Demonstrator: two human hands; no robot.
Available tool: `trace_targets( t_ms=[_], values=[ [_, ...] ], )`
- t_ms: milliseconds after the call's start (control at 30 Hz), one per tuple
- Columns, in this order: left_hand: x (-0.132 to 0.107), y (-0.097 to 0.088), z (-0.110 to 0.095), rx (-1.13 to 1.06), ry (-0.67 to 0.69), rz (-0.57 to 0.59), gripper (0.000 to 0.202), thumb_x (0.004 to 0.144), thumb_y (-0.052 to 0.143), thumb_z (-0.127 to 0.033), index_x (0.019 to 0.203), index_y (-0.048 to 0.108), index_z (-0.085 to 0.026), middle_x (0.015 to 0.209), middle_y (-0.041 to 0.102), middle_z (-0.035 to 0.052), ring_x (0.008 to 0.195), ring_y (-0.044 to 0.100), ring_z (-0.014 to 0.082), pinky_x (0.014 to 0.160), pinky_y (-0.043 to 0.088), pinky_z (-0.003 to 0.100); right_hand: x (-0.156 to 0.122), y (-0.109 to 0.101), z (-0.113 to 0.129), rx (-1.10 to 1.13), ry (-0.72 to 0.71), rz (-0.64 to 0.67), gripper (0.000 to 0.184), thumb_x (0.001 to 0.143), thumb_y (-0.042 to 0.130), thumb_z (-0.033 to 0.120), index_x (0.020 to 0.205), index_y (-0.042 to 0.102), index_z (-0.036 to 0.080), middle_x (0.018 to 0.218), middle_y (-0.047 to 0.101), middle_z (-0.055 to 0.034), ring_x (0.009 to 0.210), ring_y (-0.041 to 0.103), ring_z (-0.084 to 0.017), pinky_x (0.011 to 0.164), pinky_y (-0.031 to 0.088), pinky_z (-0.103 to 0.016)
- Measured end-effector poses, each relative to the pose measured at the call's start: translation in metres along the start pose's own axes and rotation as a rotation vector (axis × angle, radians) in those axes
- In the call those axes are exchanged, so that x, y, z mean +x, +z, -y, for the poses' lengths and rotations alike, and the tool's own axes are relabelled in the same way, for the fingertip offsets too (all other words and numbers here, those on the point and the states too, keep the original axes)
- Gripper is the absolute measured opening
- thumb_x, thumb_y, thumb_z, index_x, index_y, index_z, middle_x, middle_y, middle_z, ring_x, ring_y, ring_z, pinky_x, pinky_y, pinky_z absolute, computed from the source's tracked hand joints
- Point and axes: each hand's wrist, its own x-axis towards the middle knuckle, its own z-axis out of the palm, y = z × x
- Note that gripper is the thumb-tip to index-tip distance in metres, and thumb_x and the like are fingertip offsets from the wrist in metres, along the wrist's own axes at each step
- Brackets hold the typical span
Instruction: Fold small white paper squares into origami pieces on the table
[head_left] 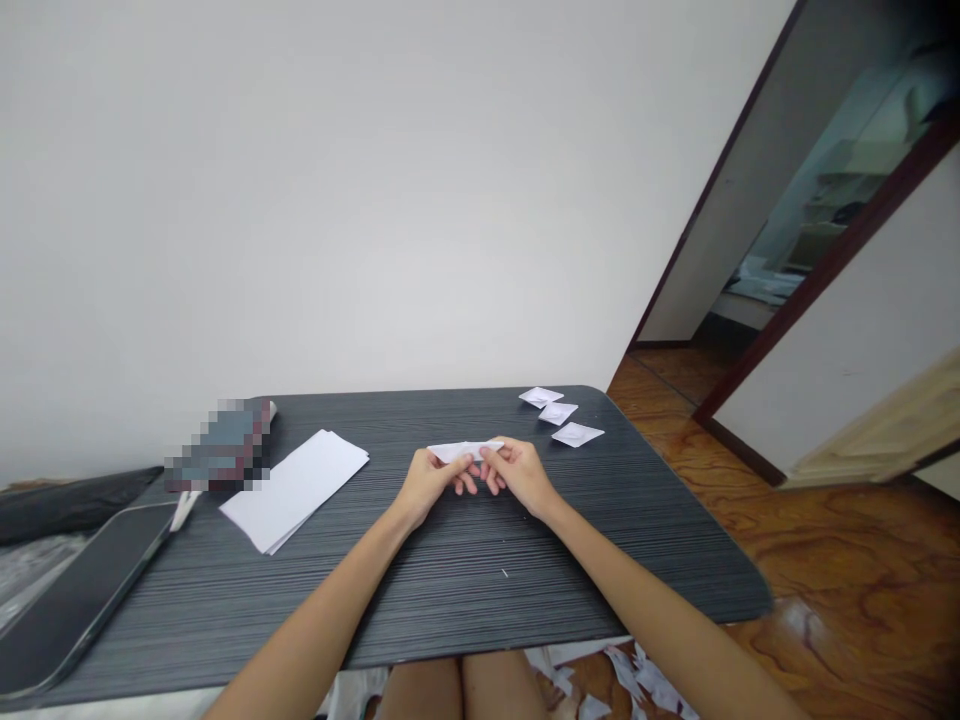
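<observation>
Both hands meet over the middle of a dark striped table [465,570]. My left hand [431,482] and my right hand [517,472] each pinch an end of a small folded white paper piece [463,451], held just above the tabletop. Fingers of both hands are curled around it. A stack of white paper sheets [296,488] lies to the left of my left hand. Three small folded white paper pieces [559,413] lie at the table's far right corner, beyond my right hand.
A dark phone [71,600] lies at the table's left edge, beside a blurred-out object [221,445]. White paper scraps [637,685] litter the wooden floor [840,560] under the near right edge. An open doorway [810,230] is at the right.
</observation>
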Motion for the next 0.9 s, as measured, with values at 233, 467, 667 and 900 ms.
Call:
trace_targets(
  t_ms=[233,467,667,900],
  values=[
    [-0.003,-0.002,-0.002,0.137,0.065,0.045,0.035,0.072,0.053,-0.038,0.057,0.061,-0.007,0.047,0.06,0.0066,0.037,0.049,0.0091,0.039,0.036,0.019,-0.003,0.0,0.002,-0.039,0.009,0.138,0.021,0.068,0.057,0.035,0.068,0.053,0.015,0.051,0.056,0.0028,0.035,0.046,-0.007,0.037,0.032,-0.019],
    [-0.004,-0.005,0.003,0.079,-0.014,0.07,0.056,0.077,0.038,-0.049,0.055,0.062,-0.003,0.046,0.061,0.0142,0.033,0.05,0.0117,0.033,0.029,0.02,-0.003,-0.002,0.009,-0.013,0.03,0.199,0.027,0.07,0.054,0.039,0.072,0.055,0.012,0.054,0.06,-0.0009,0.039,0.052,-0.009,0.037,0.029,-0.019],
    [-0.004,-0.016,0.001,0.034,-0.008,-0.024,0.056,0.078,0.032,-0.052,0.063,0.058,-0.005,0.043,0.057,0.0084,0.029,0.045,0.0091,0.029,0.02,0.018,-0.002,-0.016,0.006,-0.031,0.095,0.293,0.039,0.076,0.042,0.047,0.068,0.052,0.01,0.058,0.063,-0.0084,0.042,0.057,-0.012,0.038,0.03,-0.02],
    [-0.008,-0.026,-0.004,0.258,0.109,-0.131,0.036,0.073,0.049,-0.042,0.085,0.06,-0.01,0.063,0.062,0.0047,0.035,0.042,0.0051,0.033,0.026,0.017,-0.001,-0.032,-0.002,-0.252,-0.001,0.234,0.038,0.081,0.034,0.043,0.062,0.048,0.013,0.05,0.061,-0.0048,0.037,0.05,-0.009,0.04,0.032,-0.019]
  ],
)
